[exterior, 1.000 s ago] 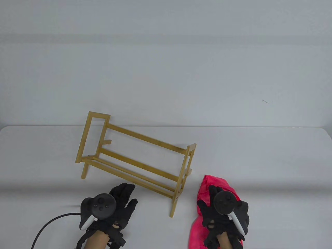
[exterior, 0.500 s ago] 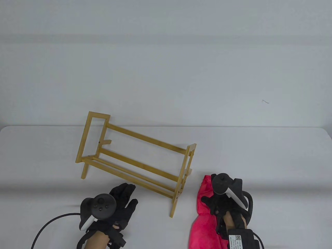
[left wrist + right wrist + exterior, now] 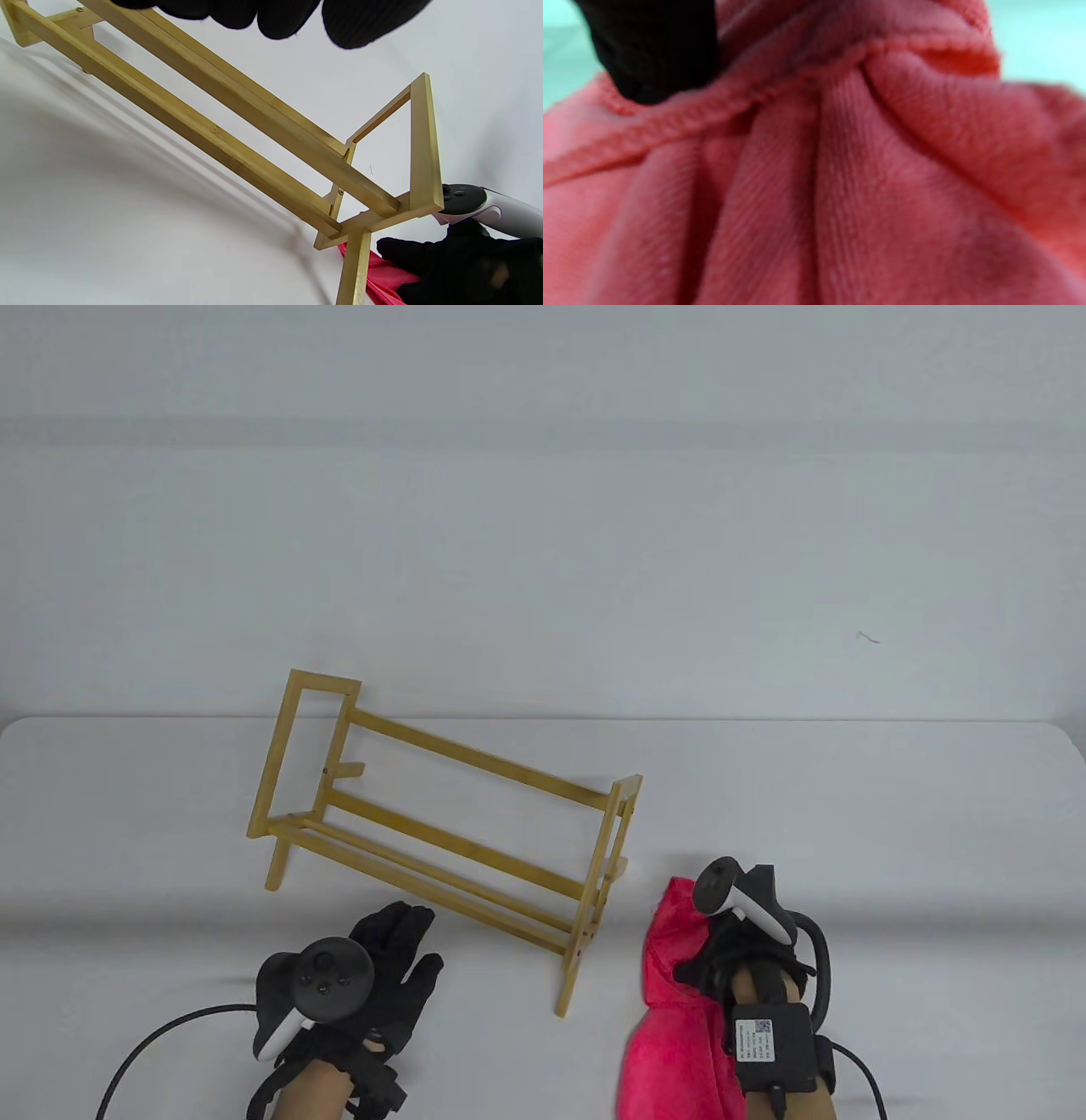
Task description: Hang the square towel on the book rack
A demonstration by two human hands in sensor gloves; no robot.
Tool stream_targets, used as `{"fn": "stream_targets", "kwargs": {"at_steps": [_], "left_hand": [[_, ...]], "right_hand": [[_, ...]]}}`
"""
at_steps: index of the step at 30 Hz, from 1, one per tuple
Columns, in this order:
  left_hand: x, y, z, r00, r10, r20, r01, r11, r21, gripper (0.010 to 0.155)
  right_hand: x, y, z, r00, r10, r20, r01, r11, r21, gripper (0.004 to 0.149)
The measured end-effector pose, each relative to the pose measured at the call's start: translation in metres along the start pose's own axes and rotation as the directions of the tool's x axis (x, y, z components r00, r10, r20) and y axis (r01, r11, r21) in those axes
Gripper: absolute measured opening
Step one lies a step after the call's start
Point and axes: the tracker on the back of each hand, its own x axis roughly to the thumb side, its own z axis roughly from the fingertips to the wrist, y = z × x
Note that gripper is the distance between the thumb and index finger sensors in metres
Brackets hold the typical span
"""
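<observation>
Our right hand (image 3: 731,959) grips the bunched red towel (image 3: 670,1035) on the bench (image 3: 933,848), just right of the wooden book rack (image 3: 450,823). Our left hand (image 3: 373,976) rests flat and released just before the rack's front rail, holding nothing.

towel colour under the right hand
Pinkish red towel, plain, no pattern; shows best in the table view.

Right wrist view blurred throughout; towel (image 3: 840,178) fills it. Towel's near end runs off the table view's bottom edge. Right hand (image 3: 730,959) fingers concealed beneath tracker (image 3: 738,895).
</observation>
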Motion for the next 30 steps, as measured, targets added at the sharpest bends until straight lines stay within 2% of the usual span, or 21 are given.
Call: {"fn": "stream_targets", "kwargs": {"at_steps": [7, 19, 23, 27, 30], "left_hand": [[-0.002, 0.002, 0.001, 1.0, -0.013, -0.008, 0.013, 1.0, 0.003, 0.061], [-0.001, 0.002, 0.001, 1.0, -0.009, -0.011, 0.008, 1.0, -0.004, 0.061], [0.0, 0.001, 0.001, 1.0, -0.008, -0.004, 0.008, 1.0, -0.009, 0.061], [0.0, 0.0, 0.0, 1.0, -0.004, -0.001, 0.004, 1.0, -0.018, 0.061], [0.001, 0.0, 0.0, 1.0, 0.002, 0.006, -0.002, 1.0, -0.018, 0.061]], "right_hand": [[0.0, 0.002, -0.003, 1.0, -0.017, 0.008, 0.018, 0.999, -0.042, 0.096], [-0.004, 0.009, 0.003, 0.997, -0.073, 0.026, 0.077, 0.969, -0.234, 0.056], [-0.006, 0.011, 0.009, 0.996, -0.077, 0.042, 0.086, 0.95, -0.301, 0.05], [-0.014, 0.01, 0.018, 0.979, -0.187, 0.079, 0.203, 0.913, -0.355, 0.049], [-0.021, 0.002, 0.032, 0.945, -0.297, 0.136, 0.327, 0.852, -0.41, 0.048]]}}
